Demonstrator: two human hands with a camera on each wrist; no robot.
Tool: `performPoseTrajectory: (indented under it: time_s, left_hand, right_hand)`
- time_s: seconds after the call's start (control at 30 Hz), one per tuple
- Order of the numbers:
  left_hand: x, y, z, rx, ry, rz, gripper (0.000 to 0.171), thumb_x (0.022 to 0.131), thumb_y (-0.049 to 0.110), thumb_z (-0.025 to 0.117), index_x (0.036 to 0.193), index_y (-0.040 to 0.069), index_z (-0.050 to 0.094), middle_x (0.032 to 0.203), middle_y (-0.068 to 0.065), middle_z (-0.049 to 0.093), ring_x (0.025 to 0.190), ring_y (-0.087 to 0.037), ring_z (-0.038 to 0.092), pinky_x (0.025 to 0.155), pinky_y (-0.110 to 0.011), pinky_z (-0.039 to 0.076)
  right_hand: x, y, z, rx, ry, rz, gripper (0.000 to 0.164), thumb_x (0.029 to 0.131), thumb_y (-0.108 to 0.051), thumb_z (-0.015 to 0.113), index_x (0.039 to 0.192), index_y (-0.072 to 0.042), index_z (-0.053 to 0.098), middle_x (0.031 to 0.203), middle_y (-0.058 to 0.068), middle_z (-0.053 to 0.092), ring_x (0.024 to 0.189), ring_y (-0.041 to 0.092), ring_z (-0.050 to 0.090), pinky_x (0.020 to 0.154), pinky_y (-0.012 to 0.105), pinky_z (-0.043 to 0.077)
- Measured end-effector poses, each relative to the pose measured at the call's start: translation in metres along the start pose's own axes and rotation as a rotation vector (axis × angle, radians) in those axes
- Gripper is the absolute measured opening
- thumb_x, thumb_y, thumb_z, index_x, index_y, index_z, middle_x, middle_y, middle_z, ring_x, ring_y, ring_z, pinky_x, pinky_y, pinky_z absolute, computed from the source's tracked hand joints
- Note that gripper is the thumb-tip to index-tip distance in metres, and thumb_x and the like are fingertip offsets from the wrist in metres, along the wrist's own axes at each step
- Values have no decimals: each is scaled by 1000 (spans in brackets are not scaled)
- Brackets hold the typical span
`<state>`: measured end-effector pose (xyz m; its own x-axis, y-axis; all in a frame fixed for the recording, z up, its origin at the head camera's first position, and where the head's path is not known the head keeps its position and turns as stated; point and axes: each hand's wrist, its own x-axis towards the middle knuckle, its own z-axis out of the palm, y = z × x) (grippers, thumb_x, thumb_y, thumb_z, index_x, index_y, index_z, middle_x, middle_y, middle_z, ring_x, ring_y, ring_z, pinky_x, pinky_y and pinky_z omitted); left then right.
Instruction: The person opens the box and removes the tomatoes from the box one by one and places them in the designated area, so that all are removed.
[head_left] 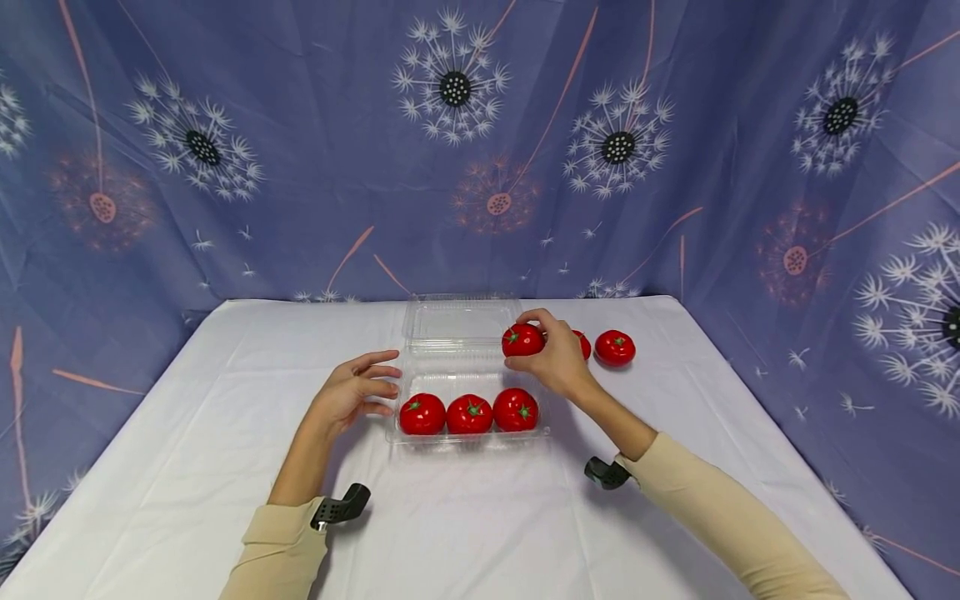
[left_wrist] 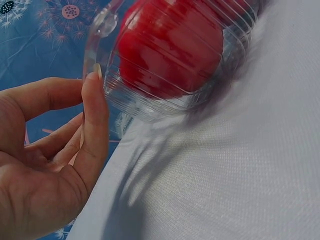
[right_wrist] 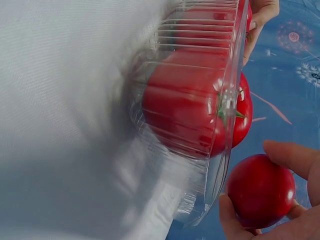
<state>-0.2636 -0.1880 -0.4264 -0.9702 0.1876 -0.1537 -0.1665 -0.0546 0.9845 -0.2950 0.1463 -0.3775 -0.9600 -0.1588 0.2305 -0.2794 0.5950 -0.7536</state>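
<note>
My right hand [head_left: 555,354] grips a red tomato [head_left: 522,340] between thumb and fingers, held above the back right of a clear plastic clamshell box [head_left: 442,383]. Inside, along the box's front side, sit three tomatoes [head_left: 469,414] in a row, green stems showing. At the box's left end, my left hand [head_left: 348,392] has its fingers spread at the rim. Close up in the left wrist view, its fingertips [left_wrist: 94,95] overlap the clear rim; firm contact is hard to tell. The held tomato [right_wrist: 261,191] is apart from the box wall in the right wrist view.
The box's clear lid [head_left: 461,323] lies folded back behind it, near the table's far edge. To the right, one tomato [head_left: 615,347] rests on the white cloth [head_left: 465,525], and another [head_left: 582,343] is partly hidden by my right hand. A patterned blue curtain [head_left: 337,150] surrounds the table.
</note>
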Motion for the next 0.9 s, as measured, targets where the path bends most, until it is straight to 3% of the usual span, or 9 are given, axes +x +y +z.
performPoseTrajectory:
  time_s: [0.17,0.47,0.9]
  left_hand:
    - [1,0,1,-4,5,-5,68,91,-4,63,154,1,38,134,-24,55,85,-21,71,65,-32,63]
    - [1,1,1,-20,4,-11,69,90,-5,63,154,0,37,127,-19,60,78,-17,70,61,-31,63]
    - [1,1,1,-6,16,-13,70,89,-6,62,154,0,38,127,-22,57,73,-13,66,58,-29,61]
  right_hand:
    - [-1,3,-4,-12,20,2,56,76,-18,87,125,-18,60,118,19,57,117,35,53,92,53,58]
    - [-3,10,-18,-74,19,19,70,78,-19,85,142,-15,58,123,21,57,116,34,49,93,53,56]
    - [-8,12,-32,-123,4,58,66,78,-24,84,139,-16,62,127,23,55,121,37,48,96,57,53]
